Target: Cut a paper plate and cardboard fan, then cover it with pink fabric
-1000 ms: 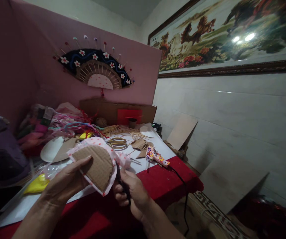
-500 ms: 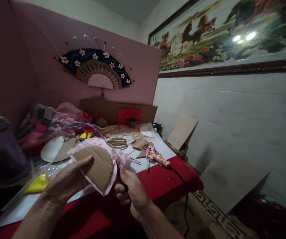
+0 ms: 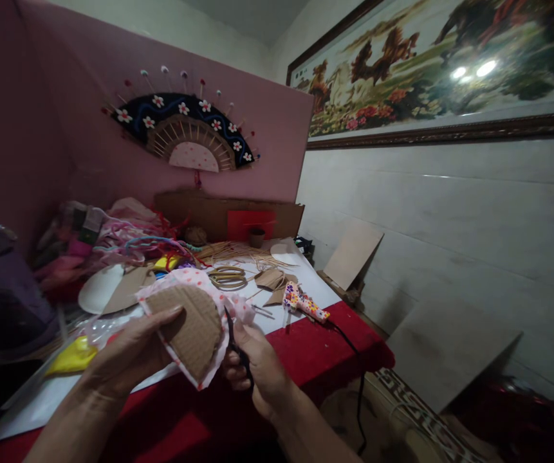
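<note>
My left hand [image 3: 134,350] grips a half-round cardboard piece [image 3: 192,331] by its left side, thumb on the bare brown face. Behind the cardboard lies white fabric with red dots [image 3: 187,278], its loose edge sticking out around the curve and bunching at the right. In my right hand [image 3: 252,363] is a pair of black scissors [image 3: 230,325], fingers wrapped round the handles. The blades point up beside the fabric edge right of the cardboard; whether they touch the cloth I cannot tell.
A flower-patterned glue gun [image 3: 303,302] lies on the table at right, its cord hanging down. Gold-handled scissors [image 3: 228,278], cardboard scraps [image 3: 274,280] and thin sticks [image 3: 238,252] lie behind my hands. Craft materials [image 3: 112,238] pile up at left. A decorated fan [image 3: 184,128] hangs on the pink panel.
The cardboard and fabric have shifted slightly down and right in my left hand's grip. The scissors have tilted a little, with their blades rising slightly higher by the fabric edge.
</note>
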Demonstrator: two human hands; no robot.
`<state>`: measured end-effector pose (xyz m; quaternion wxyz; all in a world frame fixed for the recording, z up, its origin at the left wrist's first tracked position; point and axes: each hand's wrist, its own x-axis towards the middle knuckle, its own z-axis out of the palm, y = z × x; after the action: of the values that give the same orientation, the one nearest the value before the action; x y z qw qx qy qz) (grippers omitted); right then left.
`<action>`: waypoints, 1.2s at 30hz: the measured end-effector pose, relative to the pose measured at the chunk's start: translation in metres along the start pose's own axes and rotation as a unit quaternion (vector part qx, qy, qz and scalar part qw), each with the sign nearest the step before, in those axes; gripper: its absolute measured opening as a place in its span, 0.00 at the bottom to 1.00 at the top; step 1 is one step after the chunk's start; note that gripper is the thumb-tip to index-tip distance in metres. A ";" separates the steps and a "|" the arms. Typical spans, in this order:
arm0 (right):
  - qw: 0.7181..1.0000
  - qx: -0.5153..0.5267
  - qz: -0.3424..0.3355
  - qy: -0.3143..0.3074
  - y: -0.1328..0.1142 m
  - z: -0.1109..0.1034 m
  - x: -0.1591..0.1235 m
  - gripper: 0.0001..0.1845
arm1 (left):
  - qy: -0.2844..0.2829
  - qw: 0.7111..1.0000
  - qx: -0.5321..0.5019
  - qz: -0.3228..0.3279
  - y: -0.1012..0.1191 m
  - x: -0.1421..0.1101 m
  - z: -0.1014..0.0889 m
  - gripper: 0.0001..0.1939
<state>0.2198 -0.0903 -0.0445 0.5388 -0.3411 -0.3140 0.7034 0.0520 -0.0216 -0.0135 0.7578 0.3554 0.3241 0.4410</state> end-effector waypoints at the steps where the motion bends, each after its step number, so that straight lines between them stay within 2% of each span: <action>1: 1.000 -0.001 -0.006 0.004 0.000 0.000 0.000 0.29 | 0.002 1.000 0.001 0.001 0.000 0.000 0.000 0.16; 5: 1.000 -0.019 -0.015 0.011 0.003 -0.002 0.002 0.30 | 0.005 1.000 0.006 0.003 0.001 -0.001 0.001 0.18; 10: 1.000 -0.023 0.005 0.018 0.001 -0.004 -0.001 0.29 | -0.004 1.000 0.009 -0.003 0.002 -0.002 0.002 0.17; 14: 0.999 -0.042 0.007 0.019 -0.002 -0.004 -0.001 0.29 | -0.033 0.999 0.000 -0.027 0.001 -0.002 0.000 0.19; 20: 0.998 -0.059 -0.023 0.021 0.001 -0.004 0.003 0.29 | -0.041 0.999 -0.005 -0.035 0.000 -0.001 -0.003 0.19; 23: 0.997 -0.066 -0.038 0.012 0.003 -0.005 0.004 0.29 | -0.048 0.998 -0.006 -0.035 0.001 -0.002 -0.002 0.20; 30: 0.999 -0.041 0.007 -0.031 -0.004 -0.008 0.001 0.26 | -0.043 0.999 -0.007 -0.030 0.004 -0.005 0.000 0.19; 36: 0.997 -0.062 0.007 -0.042 -0.009 -0.008 0.002 0.27 | -0.056 0.998 -0.011 -0.033 0.003 -0.006 -0.002 0.19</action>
<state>0.2309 -0.0860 -0.0420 0.4979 -0.3460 -0.3768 0.7003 0.0471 -0.0251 -0.0112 0.7929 0.3599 0.2880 0.3985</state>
